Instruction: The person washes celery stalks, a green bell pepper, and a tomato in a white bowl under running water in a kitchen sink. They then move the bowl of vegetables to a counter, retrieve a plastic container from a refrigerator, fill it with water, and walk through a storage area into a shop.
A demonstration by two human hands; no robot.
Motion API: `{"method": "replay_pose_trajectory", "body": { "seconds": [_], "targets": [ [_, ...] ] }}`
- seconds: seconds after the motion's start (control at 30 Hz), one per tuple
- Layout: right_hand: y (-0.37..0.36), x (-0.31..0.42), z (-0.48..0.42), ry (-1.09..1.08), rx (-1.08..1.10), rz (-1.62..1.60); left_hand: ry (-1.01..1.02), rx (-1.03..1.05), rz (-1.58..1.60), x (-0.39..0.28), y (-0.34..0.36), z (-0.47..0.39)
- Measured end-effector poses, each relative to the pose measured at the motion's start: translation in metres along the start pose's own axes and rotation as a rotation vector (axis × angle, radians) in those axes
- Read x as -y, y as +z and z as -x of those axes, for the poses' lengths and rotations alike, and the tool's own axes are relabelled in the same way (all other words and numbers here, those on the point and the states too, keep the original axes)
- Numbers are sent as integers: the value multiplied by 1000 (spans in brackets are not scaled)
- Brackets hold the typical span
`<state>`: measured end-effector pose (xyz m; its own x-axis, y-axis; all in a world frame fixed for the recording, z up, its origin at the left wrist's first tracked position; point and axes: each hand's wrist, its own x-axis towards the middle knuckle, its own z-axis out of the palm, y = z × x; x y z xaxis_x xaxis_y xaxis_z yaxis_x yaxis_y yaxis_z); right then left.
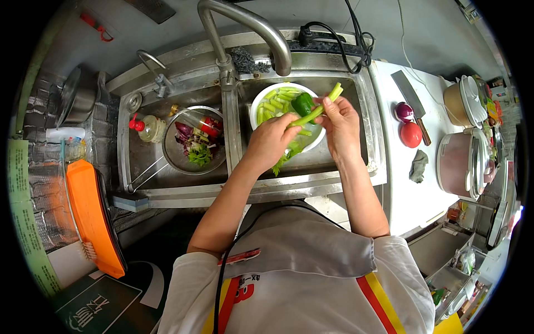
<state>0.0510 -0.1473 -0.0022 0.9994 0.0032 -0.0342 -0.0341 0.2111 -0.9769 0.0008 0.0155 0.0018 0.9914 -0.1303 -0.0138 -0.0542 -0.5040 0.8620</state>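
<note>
Both of my hands grip one green celery stalk [311, 116] slantwise above a white bowl [255, 109]. My left hand [272, 140] holds its lower end, where leaves [288, 158] hang beneath the hand over the bowl's near rim. Higher up, my right hand [343, 119] pinches the stalk between thumb and fingers, with the cut end poking out above. In the bowl, short celery pieces [273, 104] lie in water beside a green bell pepper [303, 104]. The bowl stands in the right basin [333, 160] of a steel sink.
A steel faucet [250, 18] arches over the sink. The left basin holds a strainer [171, 160] of vegetable scraps and a red-capped bottle [151, 128]. On the white counter [411, 200] lie a cleaver [409, 92], a red onion [404, 112], a tomato [411, 135] and a rice cooker [459, 163].
</note>
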Motion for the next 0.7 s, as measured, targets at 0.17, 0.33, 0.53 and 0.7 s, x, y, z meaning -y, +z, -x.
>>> {"method": "replay_pose_trajectory", "body": {
  "seconds": [0.17, 0.33, 0.53, 0.7],
  "targets": [
    [4, 36, 10, -911, 399, 1296, -17, 137, 113, 12, -14, -2],
    [2, 21, 14, -645, 432, 831, -11, 171, 632, -2, -13, 4],
    [34, 8, 42, -84, 309, -100, 63, -15, 872, -5, 9, 9],
    [34, -2, 34, 81, 257, -611, 30, 14, 572, -5, 4, 10]
  ]
}}
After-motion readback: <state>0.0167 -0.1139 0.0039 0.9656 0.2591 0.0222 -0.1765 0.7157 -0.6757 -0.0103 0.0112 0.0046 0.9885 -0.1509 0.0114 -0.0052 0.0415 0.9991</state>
